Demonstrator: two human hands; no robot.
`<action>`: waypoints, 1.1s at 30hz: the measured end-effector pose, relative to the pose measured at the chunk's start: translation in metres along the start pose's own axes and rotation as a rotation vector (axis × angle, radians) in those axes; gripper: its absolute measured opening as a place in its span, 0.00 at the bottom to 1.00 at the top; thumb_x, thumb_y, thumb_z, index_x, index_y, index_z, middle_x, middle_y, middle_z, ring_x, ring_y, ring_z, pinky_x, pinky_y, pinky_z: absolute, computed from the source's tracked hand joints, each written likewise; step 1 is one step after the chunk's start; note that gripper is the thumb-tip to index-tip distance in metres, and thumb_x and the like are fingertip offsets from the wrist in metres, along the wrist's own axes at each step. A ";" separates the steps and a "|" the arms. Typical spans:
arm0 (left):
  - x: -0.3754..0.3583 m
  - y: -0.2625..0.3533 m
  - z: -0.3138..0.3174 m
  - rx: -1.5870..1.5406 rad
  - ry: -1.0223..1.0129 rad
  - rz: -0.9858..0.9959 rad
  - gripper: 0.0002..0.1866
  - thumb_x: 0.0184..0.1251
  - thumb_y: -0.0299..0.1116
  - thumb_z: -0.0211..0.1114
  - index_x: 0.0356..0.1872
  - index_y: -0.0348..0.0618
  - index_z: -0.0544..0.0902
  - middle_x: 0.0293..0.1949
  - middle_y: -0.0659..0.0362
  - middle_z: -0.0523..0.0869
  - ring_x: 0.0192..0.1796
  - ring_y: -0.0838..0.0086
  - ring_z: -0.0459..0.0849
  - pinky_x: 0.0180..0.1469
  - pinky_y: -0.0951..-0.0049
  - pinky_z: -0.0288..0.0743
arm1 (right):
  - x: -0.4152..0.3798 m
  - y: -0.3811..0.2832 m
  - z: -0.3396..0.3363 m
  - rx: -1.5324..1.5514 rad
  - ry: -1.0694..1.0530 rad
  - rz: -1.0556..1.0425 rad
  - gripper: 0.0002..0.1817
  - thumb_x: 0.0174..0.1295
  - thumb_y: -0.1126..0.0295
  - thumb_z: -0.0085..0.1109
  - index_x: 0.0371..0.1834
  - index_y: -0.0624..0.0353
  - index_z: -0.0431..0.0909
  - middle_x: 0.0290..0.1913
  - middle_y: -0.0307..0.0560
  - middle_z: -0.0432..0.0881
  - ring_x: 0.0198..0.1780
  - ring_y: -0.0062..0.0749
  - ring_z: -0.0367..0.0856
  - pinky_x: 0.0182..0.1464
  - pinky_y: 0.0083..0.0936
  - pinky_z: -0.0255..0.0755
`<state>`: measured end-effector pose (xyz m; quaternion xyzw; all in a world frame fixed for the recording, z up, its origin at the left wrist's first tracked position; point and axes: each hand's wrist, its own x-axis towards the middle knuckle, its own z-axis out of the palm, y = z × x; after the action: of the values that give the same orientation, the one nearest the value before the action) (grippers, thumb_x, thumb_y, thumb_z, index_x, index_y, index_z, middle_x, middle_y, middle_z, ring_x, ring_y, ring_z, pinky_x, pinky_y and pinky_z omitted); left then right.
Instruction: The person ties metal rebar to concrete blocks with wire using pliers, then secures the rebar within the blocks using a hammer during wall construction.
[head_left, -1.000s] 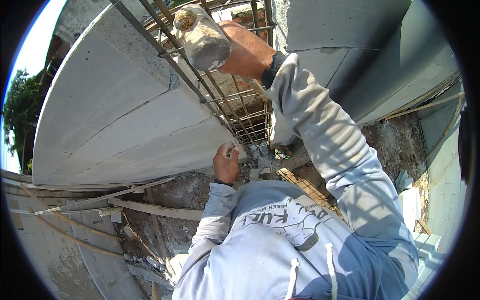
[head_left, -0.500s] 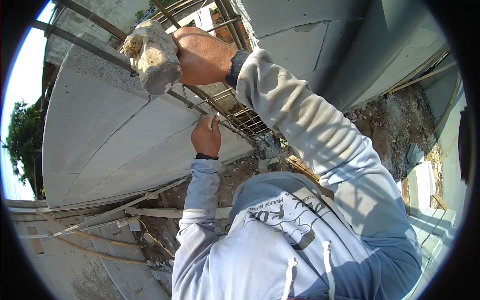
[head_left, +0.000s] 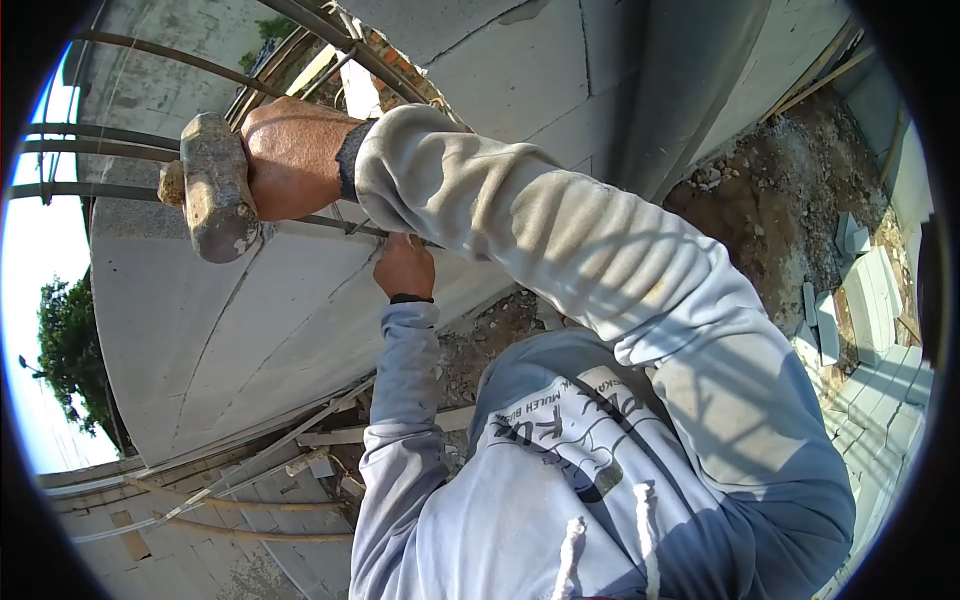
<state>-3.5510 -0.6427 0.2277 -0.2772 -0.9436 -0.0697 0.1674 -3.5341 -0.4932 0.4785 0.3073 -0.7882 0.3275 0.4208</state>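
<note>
A club hammer (head_left: 220, 190) with a worn, mortar-crusted head is raised at the upper left, and my right hand (head_left: 295, 160) is wrapped round its handle close to the head. Below the right forearm, my left hand (head_left: 405, 268) is closed against the top edge of the grey block wall (head_left: 180, 330), beside a steel reinforcing bar (head_left: 120, 192). The fingertips of that hand, and whatever they may hold, are hidden behind the bar and the right sleeve.
More steel bars (head_left: 140, 42) run across the upper left. Another block wall (head_left: 520, 80) stands at the top. Rubble-strewn ground (head_left: 780, 190) lies to the right, with loose pale blocks (head_left: 870, 290). Wooden poles (head_left: 270, 505) lean at the lower left.
My right hand has shifted left and slightly down with the hammer, whose head has turned. The left hand stays near the wall edge, now partly covered by the right sleeve. The whole view has tilted.
</note>
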 end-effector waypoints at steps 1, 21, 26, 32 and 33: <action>-0.002 0.003 -0.004 0.007 -0.006 0.010 0.09 0.59 0.37 0.61 0.36 0.43 0.79 0.29 0.50 0.84 0.29 0.54 0.84 0.30 0.58 0.77 | 0.000 -0.001 0.000 0.000 -0.003 0.002 0.13 0.52 0.65 0.63 0.38 0.60 0.80 0.33 0.51 0.82 0.35 0.43 0.82 0.41 0.33 0.77; 0.022 -0.002 0.013 0.158 -0.018 0.140 0.08 0.55 0.35 0.61 0.27 0.46 0.86 0.34 0.55 0.86 0.35 0.60 0.87 0.38 0.64 0.81 | -0.003 0.005 0.003 0.034 -0.042 0.046 0.16 0.54 0.61 0.60 0.41 0.59 0.79 0.36 0.52 0.82 0.38 0.44 0.82 0.44 0.32 0.76; 0.022 0.004 0.009 0.077 -0.037 0.056 0.08 0.56 0.32 0.58 0.29 0.45 0.85 0.35 0.54 0.86 0.36 0.59 0.86 0.38 0.63 0.81 | -0.001 0.007 0.005 0.031 -0.066 0.054 0.16 0.54 0.60 0.60 0.42 0.59 0.79 0.37 0.53 0.82 0.39 0.44 0.82 0.44 0.32 0.76; 0.018 -0.005 0.027 0.141 -0.038 0.127 0.08 0.59 0.29 0.55 0.38 0.45 0.80 0.39 0.56 0.84 0.37 0.60 0.86 0.39 0.63 0.81 | -0.003 0.010 0.011 0.047 -0.097 0.071 0.17 0.55 0.60 0.59 0.43 0.59 0.78 0.38 0.53 0.82 0.40 0.44 0.82 0.45 0.32 0.76; 0.018 -0.003 0.025 0.160 -0.111 0.076 0.09 0.59 0.29 0.55 0.39 0.45 0.80 0.40 0.57 0.84 0.38 0.60 0.86 0.39 0.64 0.81 | -0.004 0.011 0.011 0.047 -0.102 0.076 0.17 0.55 0.59 0.59 0.43 0.59 0.78 0.38 0.53 0.82 0.40 0.44 0.82 0.45 0.32 0.76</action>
<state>-3.5740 -0.6309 0.2102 -0.3017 -0.9428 0.0278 0.1392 -3.5454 -0.4945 0.4681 0.3034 -0.8118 0.3455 0.3598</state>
